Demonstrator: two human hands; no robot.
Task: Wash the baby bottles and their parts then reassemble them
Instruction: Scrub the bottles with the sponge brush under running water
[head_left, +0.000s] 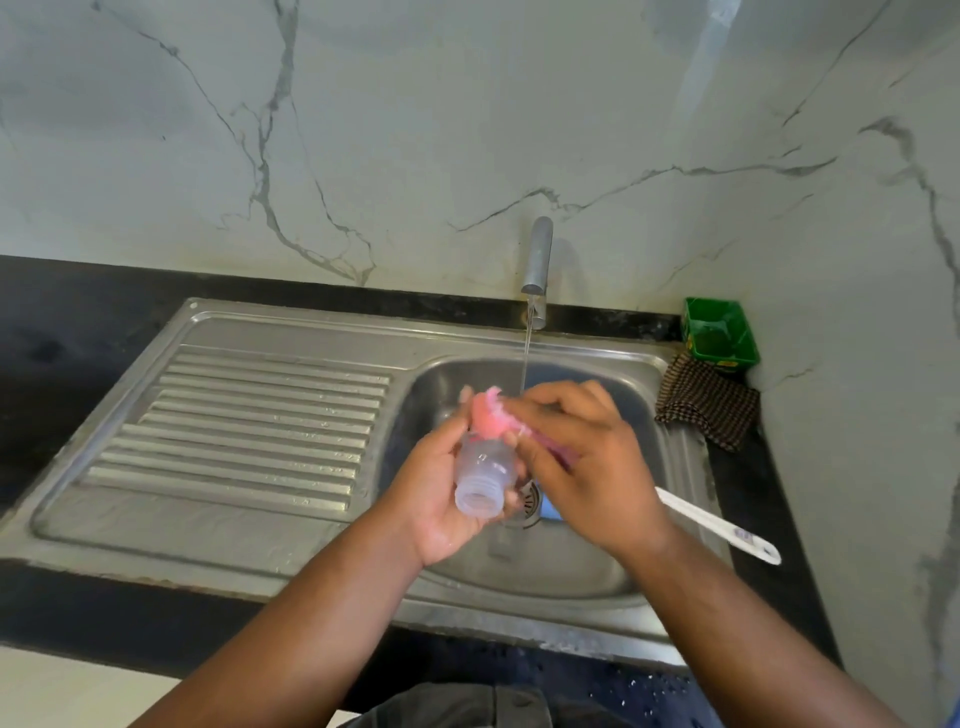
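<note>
My left hand grips a small clear baby bottle over the sink basin, its threaded open neck pointing toward me. My right hand holds a pink sponge and presses it against the bottle's far end. A thin stream of water runs from the tap just behind both hands. A blue object lies in the basin near the drain, mostly hidden by my hands.
A white brush handle leans over the sink's right rim. A checked cloth and a green tub sit at the back right corner. The ribbed drainboard lies on the left.
</note>
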